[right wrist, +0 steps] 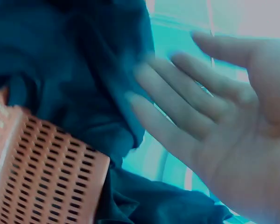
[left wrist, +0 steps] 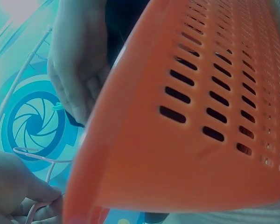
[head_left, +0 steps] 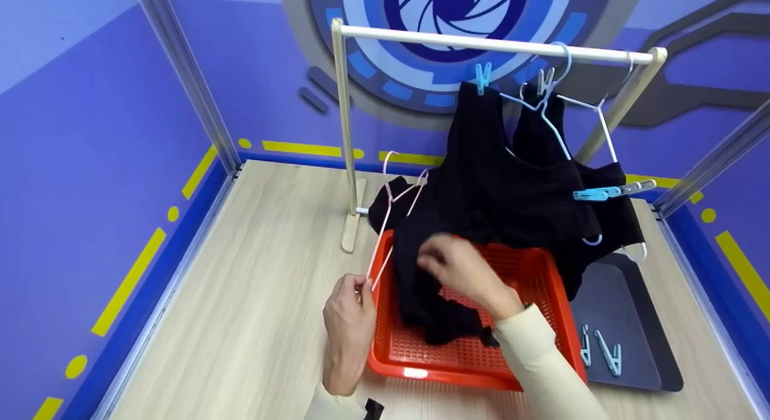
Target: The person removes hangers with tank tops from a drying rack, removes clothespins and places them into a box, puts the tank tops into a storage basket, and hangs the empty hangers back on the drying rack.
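My left hand (head_left: 350, 324) pinches the lower end of a pink clothes hanger (head_left: 388, 212), beside the basket's left rim. The hanger stands hook up, partly overlapped by a black garment (head_left: 415, 245) that droops into the red basket (head_left: 475, 381). In the left wrist view, the hanger's wire (left wrist: 50, 171) runs between thumb and fingers. My right hand (head_left: 463, 269), blurred in the head view, is over the basket by this cloth. The right wrist view shows its fingers (right wrist: 177, 100) extended, palm visible, fingertips right at the dark cloth (right wrist: 102, 88), with nothing gripped.
A rack with a white rod (head_left: 445, 40) stands behind the basket. Black tops (head_left: 511, 185) hang there on a blue hanger (head_left: 547, 101) and a white hanger (head_left: 607, 131), with blue clothespins (head_left: 483, 78) attached. A grey tray (head_left: 643, 348) at right holds light-blue clothespins (head_left: 610, 354).
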A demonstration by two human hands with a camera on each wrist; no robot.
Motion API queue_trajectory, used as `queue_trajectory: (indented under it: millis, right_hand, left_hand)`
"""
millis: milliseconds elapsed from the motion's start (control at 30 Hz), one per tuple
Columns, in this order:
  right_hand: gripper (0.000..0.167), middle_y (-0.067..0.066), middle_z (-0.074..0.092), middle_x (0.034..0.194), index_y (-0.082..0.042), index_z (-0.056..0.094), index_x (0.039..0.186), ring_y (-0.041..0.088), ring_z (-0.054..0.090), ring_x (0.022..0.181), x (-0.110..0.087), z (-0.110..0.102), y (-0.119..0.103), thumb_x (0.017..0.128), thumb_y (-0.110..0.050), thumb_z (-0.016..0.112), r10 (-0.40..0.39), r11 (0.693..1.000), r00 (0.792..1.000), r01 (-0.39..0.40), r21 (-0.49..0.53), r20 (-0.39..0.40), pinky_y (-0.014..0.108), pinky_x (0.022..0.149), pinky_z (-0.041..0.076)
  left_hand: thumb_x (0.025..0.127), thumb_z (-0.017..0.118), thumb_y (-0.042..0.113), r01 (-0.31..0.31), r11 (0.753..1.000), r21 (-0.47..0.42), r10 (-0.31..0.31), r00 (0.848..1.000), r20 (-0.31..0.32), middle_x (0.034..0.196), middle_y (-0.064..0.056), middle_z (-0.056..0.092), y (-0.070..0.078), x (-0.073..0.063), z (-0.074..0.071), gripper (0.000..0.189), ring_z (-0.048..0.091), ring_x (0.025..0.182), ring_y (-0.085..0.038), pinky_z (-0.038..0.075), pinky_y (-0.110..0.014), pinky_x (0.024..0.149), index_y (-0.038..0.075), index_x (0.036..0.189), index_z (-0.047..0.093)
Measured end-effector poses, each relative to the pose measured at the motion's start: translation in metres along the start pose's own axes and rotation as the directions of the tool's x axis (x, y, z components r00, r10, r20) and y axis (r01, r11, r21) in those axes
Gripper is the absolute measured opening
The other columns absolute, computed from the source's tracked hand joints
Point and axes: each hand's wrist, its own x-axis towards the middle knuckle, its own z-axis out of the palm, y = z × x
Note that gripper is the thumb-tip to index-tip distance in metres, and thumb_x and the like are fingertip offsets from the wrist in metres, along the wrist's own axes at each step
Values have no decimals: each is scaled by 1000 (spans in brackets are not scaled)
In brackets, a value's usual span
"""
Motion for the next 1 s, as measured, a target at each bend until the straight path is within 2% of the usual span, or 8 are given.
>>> queue_trajectory:
  millis: [100, 167, 333, 400, 500, 667, 800, 1000]
  right_hand:
    - [21, 13, 72, 113, -1, 73, 116, 34, 69, 108, 16, 0, 9, 98, -12, 78, 58, 997, 988, -64, -40, -141, 50, 96, 55]
    - [31, 16, 70, 122, 0, 71, 124, 36, 66, 116, 26, 4, 17, 98, -16, 79, 95, 993, 980, -106, -60, -175, 51, 101, 52]
    - [57, 24, 60, 142, 4, 62, 141, 42, 57, 132, 39, 19, 35, 97, -24, 82, 151, 980, 982, -164, -116, -109, 54, 111, 46]
    - [62, 26, 58, 145, 5, 59, 144, 44, 56, 133, 41, 26, 41, 95, -24, 83, 156, 975, 984, -167, -145, -85, 55, 111, 45]
    - [57, 25, 63, 137, 4, 64, 140, 44, 61, 126, 41, 34, 46, 92, -19, 86, 135, 973, 985, -152, -176, -105, 55, 106, 50]
    - [33, 16, 72, 113, -1, 75, 118, 40, 70, 105, 38, 39, 51, 89, -12, 86, 54, 975, 974, -99, -198, -218, 55, 91, 56]
    - [23, 14, 74, 107, -2, 76, 112, 40, 72, 101, 37, 37, 51, 91, -9, 83, 30, 980, 950, -90, -178, -312, 55, 87, 57]
    - [22, 13, 76, 108, -1, 77, 114, 37, 73, 103, 36, 17, 41, 93, -8, 83, 20, 991, 898, -77, -111, -439, 53, 90, 56]
  left_hand:
    - [89, 79, -5, 0, 1000, 4, 0, 1000, 5, 84, -8, 69, 0, 0, 0, 13, 69, 71, -26, 56, -46, 63, 3, 91, 69]
    - [89, 79, -5, -2, 1000, 8, 2, 1000, 5, 84, -8, 69, -1, 0, -1, 13, 69, 71, -26, 56, -46, 63, 3, 91, 69]
    - [89, 80, -5, -12, 1000, 11, 12, 1000, 1, 83, -8, 69, -1, 0, -1, 14, 69, 71, -26, 56, -46, 63, 3, 90, 68]
    - [89, 79, -5, -18, 1000, 10, 18, 1000, 2, 83, -8, 69, -1, 0, -1, 13, 69, 71, -26, 55, -46, 63, 3, 90, 69]
    - [89, 80, -4, -29, 1000, 10, 29, 1000, 1, 84, -8, 70, 0, 0, -1, 13, 70, 72, -27, 55, -46, 63, 3, 91, 69]
    - [89, 80, -4, -34, 999, 11, 34, 999, -3, 84, -8, 70, 0, 0, 1, 14, 70, 72, -27, 55, -47, 63, 4, 91, 69]
    - [90, 79, -4, -35, 999, 13, 35, 999, -2, 84, -8, 70, 0, 0, 0, 13, 71, 72, -27, 55, -47, 63, 4, 91, 69]
    - [89, 79, -4, -31, 999, 22, 31, 1000, -3, 85, -9, 70, 0, 0, 0, 13, 71, 73, -28, 56, -48, 63, 3, 91, 69]
